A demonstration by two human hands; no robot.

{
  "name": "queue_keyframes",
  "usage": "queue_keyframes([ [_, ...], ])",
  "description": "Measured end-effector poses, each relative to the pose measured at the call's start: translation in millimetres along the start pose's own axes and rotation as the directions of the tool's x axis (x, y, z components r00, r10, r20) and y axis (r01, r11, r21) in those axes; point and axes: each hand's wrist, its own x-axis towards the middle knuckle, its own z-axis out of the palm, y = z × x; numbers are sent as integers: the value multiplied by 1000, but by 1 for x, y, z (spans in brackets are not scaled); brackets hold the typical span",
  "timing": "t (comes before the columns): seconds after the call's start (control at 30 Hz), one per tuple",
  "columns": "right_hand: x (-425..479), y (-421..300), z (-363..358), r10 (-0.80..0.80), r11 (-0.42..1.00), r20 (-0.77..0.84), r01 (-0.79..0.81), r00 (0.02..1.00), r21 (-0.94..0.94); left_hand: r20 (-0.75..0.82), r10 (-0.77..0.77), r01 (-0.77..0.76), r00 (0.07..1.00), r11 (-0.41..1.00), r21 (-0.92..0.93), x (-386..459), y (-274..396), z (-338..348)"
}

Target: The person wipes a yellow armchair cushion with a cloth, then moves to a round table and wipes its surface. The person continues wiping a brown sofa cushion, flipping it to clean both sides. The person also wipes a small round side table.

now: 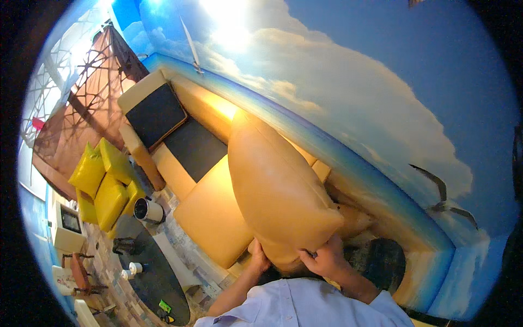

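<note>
A large tan leather-like cushion (278,184) is held up in front of me, tilted, its lower end between my hands. My left hand (260,256) is at its lower left edge, the fingers partly hidden behind it. My right hand (325,257) grips its lower right corner, with thumb and fingers at the edge. Behind the cushion stands a tan sofa with a dark seat base (196,147) laid bare. A flat tan seat cushion (214,212) lies on the sofa's near side, and a black cushion or panel (156,115) with tan edging rests at the far end.
An oval dark table (143,261) at the left bears white cups (135,268) and a dark jug (124,246). A white bin (149,210) stands near a yellow armchair (107,196). A painted wall (367,135) runs behind the sofa. A dark rounded object (382,261) is at the right.
</note>
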Motion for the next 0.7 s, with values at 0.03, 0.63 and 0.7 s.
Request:
queue_keyframes([
  [0.03, 3, -11, -8, -32, 993, 6, 32, 999, -115, 32, 3, -7, 999, 993, 120, 19, -9, -5],
  [0.63, 3, -53, 143, -209, 915, 339, 306, 917, -262, -76, 237, -246, 969, 956, -159, -112, 97, -26],
  [0.7, 6, -57, 151, -227, 914, 410, 338, 883, -224, -151, 271, -298, 951, 933, -201, -124, 104, -30],
])
